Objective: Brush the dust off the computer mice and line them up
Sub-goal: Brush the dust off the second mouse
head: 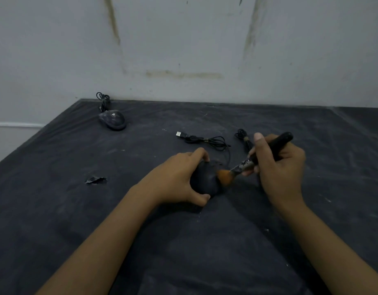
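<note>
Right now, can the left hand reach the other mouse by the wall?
Probably, but not yet: the left hand grips the near mouse. Only bare cloth lies between it and the far mouse.

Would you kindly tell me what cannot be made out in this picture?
Head view only:
- held mouse: mostly covered by the left hand and brush; its dustiness unclear.
- right cable bundle: partly behind the right hand; where it leads is hidden.
- far mouse: small, dim; pale mark unreadable.
- dark scrap: too dim to identify.
</note>
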